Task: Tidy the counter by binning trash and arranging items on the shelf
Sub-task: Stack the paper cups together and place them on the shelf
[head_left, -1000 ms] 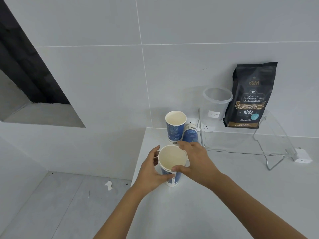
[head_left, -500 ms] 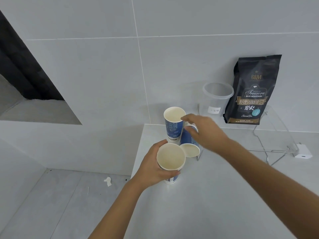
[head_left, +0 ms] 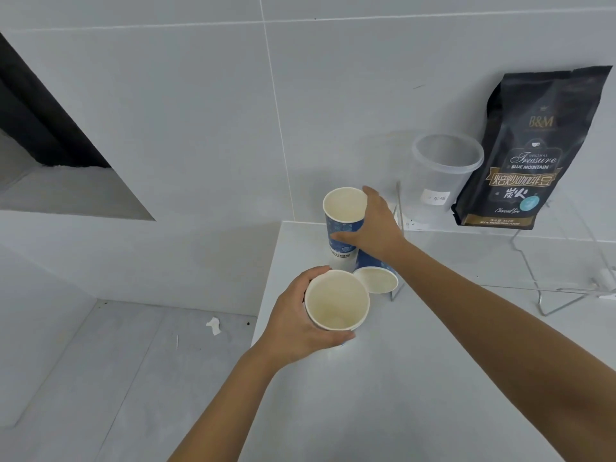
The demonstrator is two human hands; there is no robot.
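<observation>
My left hand (head_left: 296, 323) wraps the near paper cup (head_left: 336, 301); my right hand (head_left: 375, 228) grips the upright far cup (head_left: 343, 211) on the counter (head_left: 416, 378).

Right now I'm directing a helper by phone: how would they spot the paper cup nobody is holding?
Start at the clear acrylic shelf on the white counter. By its left leg are three blue-patterned paper cups. The left hand holds the nearest upright one; the right hand holds the far upright one. The tipped-over paper cup, mouth facing you, is the free one.
</observation>
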